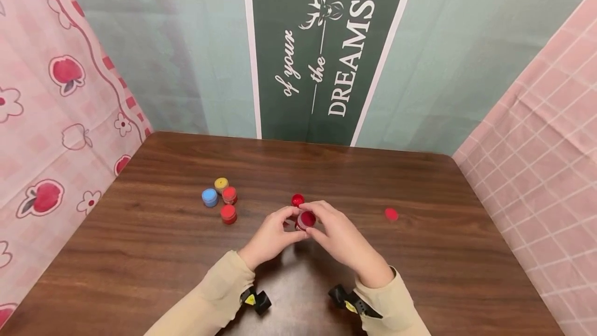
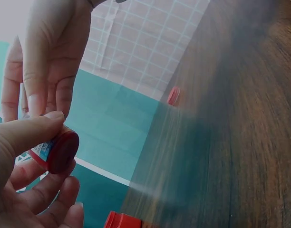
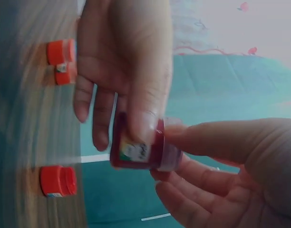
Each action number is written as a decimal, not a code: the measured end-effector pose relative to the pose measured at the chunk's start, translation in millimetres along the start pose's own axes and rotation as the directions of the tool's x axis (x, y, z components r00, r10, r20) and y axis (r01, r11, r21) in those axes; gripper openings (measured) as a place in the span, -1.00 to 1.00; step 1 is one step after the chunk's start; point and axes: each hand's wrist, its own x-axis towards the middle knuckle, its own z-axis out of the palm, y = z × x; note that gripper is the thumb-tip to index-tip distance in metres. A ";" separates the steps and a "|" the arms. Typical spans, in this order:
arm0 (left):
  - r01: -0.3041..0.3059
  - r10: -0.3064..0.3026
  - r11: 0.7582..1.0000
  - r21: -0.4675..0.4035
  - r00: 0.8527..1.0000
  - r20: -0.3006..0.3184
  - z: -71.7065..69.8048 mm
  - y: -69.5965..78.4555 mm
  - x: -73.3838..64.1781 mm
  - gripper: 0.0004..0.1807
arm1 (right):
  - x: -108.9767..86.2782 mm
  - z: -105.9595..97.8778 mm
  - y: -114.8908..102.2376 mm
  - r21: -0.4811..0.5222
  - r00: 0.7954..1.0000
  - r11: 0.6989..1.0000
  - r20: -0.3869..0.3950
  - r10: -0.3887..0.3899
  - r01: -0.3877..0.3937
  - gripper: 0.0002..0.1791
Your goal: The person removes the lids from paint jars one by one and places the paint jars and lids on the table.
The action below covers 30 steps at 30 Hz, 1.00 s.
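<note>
Just above the table's middle, both hands hold a small red paint jar (image 1: pixel 306 219). My left hand (image 1: pixel 272 235) grips its labelled body between thumb and fingers (image 2: pixel 26 137); the jar's dark red base (image 2: pixel 60 151) faces the left wrist camera. My right hand (image 1: pixel 338 235) pinches the jar's other end (image 3: pixel 169 152), with the thumb (image 3: pixel 217 140) along its rim. A second small red pot (image 1: pixel 297 199) stands on the table just behind the hands. A loose red lid (image 1: pixel 391 214) lies flat to the right.
Left of the hands stands a cluster of small pots: blue (image 1: pixel 210 197), yellow (image 1: pixel 221 184) and two red ones (image 1: pixel 229 195) (image 1: pixel 228 213). The brown wooden table (image 1: pixel 140 253) is bounded by hung cloths on the left, back and right.
</note>
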 end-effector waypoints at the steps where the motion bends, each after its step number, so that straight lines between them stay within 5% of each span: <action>1: 0.005 -0.005 1.000 0.007 1.000 0.003 1.1 -1.0 0.0 -0.65 | -1.2 -1.6 1.9 0.014 1.000 1.000 0.011 -0.002 0.002 -0.49; 6: -0.023 0.025 0.997 0.070 0.999 -0.020 5.0 -6.4 5.9 -0.65 | -8.7 -14.9 17.7 0.049 0.999 0.998 -0.030 0.039 -0.037 -0.48; 14: -0.029 0.032 0.962 0.271 0.999 -0.008 6.9 -12.7 32.9 -0.65 | -33.0 -38.6 67.5 -0.071 0.960 0.964 -0.138 0.243 -0.255 -0.52; 17: -0.041 0.038 0.920 0.389 0.999 0.016 8.4 -12.9 45.9 -0.66 | -43.1 -48.2 86.0 -0.140 0.949 0.945 -0.152 0.275 -0.296 -0.56; 24: -0.069 0.041 0.772 0.631 0.997 0.060 15.6 -15.2 74.5 -0.68 | -67.1 -76.6 125.4 -0.258 0.910 0.875 -0.180 0.372 -0.409 -0.62; 30: -0.041 -0.022 0.704 0.709 0.997 0.079 23.9 -23.9 89.1 -0.72 | -80.2 -84.1 157.3 -0.339 0.884 0.817 -0.126 0.451 -0.466 -0.63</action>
